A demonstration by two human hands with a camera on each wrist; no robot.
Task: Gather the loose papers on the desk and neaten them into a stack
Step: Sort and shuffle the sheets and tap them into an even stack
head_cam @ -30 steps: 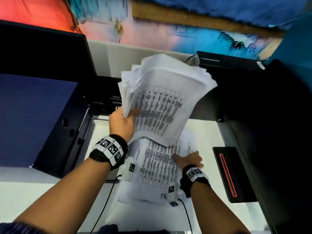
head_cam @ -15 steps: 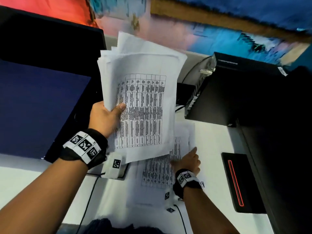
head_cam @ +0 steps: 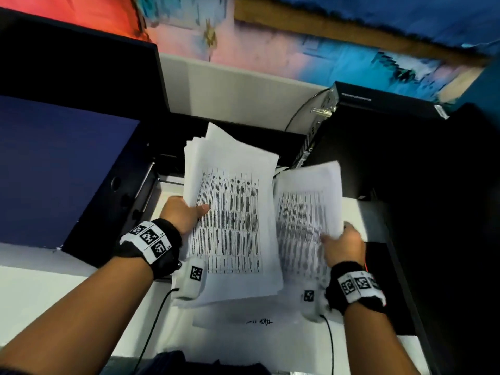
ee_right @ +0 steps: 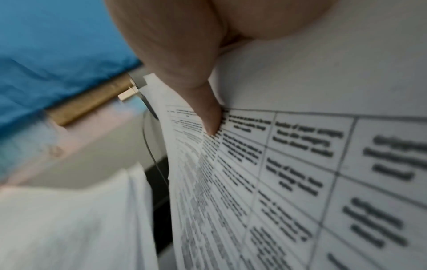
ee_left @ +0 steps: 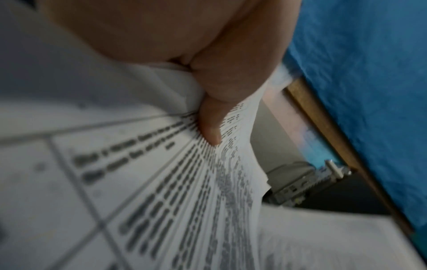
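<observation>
1. White worktop (head_cam: 54,288), black computer case (head_cam: 378,147) behind.
2. Left hand (head_cam: 181,213) grips a thick white stack of printed table sheets (head_cam: 230,220), raised.
3. Right hand (head_cam: 345,247) pinches a thinner sheaf (head_cam: 305,209) beside it.
4. One handwritten sheet (head_cam: 243,320) lies underneath.

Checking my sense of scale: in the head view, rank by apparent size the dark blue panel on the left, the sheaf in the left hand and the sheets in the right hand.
1. dark blue panel, largest.
2. left-hand sheaf.
3. right-hand sheets, smallest, partly hidden behind the sheaf, so their true extent is unsure.
</observation>
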